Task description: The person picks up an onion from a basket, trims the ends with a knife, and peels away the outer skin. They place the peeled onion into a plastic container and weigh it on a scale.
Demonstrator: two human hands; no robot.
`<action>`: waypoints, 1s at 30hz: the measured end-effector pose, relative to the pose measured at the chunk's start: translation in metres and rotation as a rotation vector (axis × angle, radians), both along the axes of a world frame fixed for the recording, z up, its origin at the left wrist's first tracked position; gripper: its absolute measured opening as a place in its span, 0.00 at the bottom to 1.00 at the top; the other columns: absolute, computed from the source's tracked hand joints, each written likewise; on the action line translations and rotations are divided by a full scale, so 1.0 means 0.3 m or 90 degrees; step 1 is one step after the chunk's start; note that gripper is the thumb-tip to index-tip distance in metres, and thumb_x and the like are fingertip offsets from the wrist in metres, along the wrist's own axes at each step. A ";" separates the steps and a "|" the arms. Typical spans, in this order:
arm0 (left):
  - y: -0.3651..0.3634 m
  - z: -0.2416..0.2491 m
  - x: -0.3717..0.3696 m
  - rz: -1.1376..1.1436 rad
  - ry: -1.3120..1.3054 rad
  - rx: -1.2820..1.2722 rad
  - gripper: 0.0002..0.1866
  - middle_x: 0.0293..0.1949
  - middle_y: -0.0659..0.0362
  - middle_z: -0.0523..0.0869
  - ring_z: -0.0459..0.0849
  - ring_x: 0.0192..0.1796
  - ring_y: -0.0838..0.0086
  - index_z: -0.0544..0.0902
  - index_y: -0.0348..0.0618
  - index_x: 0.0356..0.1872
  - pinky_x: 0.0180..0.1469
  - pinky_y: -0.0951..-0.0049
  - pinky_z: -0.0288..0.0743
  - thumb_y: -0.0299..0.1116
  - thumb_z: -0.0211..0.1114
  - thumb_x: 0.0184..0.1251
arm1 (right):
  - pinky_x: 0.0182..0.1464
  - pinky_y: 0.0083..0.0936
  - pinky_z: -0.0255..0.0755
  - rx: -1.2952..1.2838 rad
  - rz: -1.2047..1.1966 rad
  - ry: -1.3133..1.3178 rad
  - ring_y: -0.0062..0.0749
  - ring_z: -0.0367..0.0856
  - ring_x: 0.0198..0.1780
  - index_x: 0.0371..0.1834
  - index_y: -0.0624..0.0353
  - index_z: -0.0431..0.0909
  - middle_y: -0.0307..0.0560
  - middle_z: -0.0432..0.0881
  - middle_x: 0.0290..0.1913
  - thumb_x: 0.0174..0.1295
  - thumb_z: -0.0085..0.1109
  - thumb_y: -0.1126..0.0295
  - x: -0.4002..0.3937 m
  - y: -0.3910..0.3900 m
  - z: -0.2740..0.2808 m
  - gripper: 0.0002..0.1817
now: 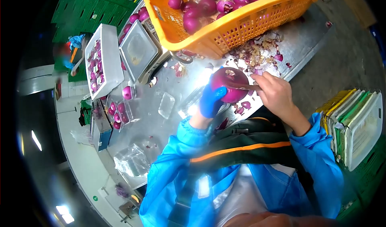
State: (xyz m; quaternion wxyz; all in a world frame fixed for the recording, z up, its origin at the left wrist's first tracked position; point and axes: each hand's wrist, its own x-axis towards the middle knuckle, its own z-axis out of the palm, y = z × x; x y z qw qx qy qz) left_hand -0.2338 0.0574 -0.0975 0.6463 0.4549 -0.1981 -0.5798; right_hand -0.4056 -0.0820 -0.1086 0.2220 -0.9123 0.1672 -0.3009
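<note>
A large red onion is held up in front of my body, over the metal table. My left hand, in a blue glove, is closed around its left side, the thumb lying across the skin. Bare and closed, my right hand grips a knife whose blade lies against the onion's lower right side. The knife's handle is mostly hidden in the fingers. Pieces of purple skin lie just below the onion.
An orange crate of red onions stands at the table's far side, above peel scraps. To the left are a scale, a white box of onions and clear plastic trays. Stacked baskets stand at right. Another person is at far left.
</note>
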 end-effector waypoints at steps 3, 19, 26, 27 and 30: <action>-0.008 0.037 -0.019 -0.006 -0.037 0.020 0.42 0.58 0.47 0.77 0.79 0.59 0.58 0.64 0.35 0.67 0.61 0.60 0.75 0.48 0.71 0.55 | 0.28 0.28 0.72 -0.065 -0.024 0.029 0.32 0.79 0.27 0.46 0.53 0.82 0.41 0.75 0.30 0.50 0.64 0.73 0.016 0.004 -0.012 0.17; 0.014 -0.005 -0.034 0.145 -0.277 -0.063 0.43 0.63 0.47 0.70 0.71 0.66 0.54 0.57 0.45 0.69 0.65 0.53 0.70 0.43 0.73 0.57 | 0.32 0.17 0.69 0.780 0.115 -0.063 0.22 0.77 0.35 0.64 0.57 0.72 0.41 0.77 0.34 0.71 0.51 0.49 -0.014 0.066 -0.147 0.27; 0.025 -0.049 -0.027 0.074 0.000 -0.009 0.47 0.66 0.47 0.68 0.71 0.67 0.56 0.53 0.42 0.73 0.65 0.55 0.71 0.46 0.71 0.58 | 0.30 0.20 0.70 0.730 0.085 -0.062 0.25 0.75 0.26 0.55 0.57 0.76 0.38 0.74 0.29 0.70 0.54 0.55 0.020 0.045 -0.174 0.19; 0.028 -0.075 -0.023 0.106 -0.081 -0.016 0.49 0.66 0.48 0.68 0.71 0.67 0.56 0.52 0.42 0.74 0.65 0.55 0.71 0.44 0.72 0.57 | 0.31 0.23 0.72 0.514 0.018 -0.067 0.30 0.78 0.28 0.54 0.56 0.77 0.41 0.76 0.29 0.68 0.57 0.58 0.018 0.045 -0.148 0.18; 0.001 0.003 -0.050 0.155 -0.198 0.010 0.54 0.66 0.49 0.68 0.71 0.67 0.58 0.51 0.41 0.75 0.65 0.57 0.71 0.37 0.78 0.49 | 0.34 0.33 0.76 0.189 -0.065 -0.008 0.42 0.82 0.34 0.50 0.52 0.79 0.46 0.80 0.34 0.55 0.65 0.69 0.004 0.054 -0.047 0.17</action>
